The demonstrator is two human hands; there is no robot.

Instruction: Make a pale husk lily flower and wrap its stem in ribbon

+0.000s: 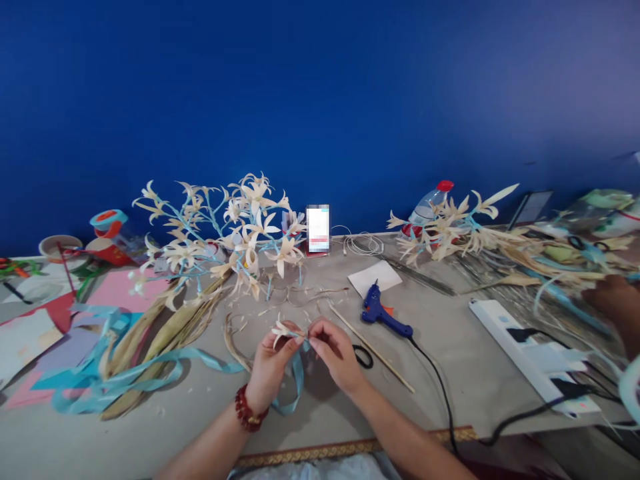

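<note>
My left hand (270,370), with a red bead bracelet on the wrist, pinches a small cream leaf flower (281,329) at its base. My right hand (336,353) is closed on the light blue ribbon (299,373) right beside the flower; the ribbon loops down under both hands and trails off to the left. Both hands meet over the grey table (310,407) near its front edge. A thin wooden stick (373,350) lies just right of my right hand, and black scissors (363,357) sit partly hidden behind it.
A branch of cream flowers on blue stems (235,240) and dried leaves (165,333) lie at left. A blue glue gun (383,313) with black cord, a white power strip (530,357), a phone (318,229), a bottle (427,207), coloured paper (45,340). Another person's hand (613,300) is at right.
</note>
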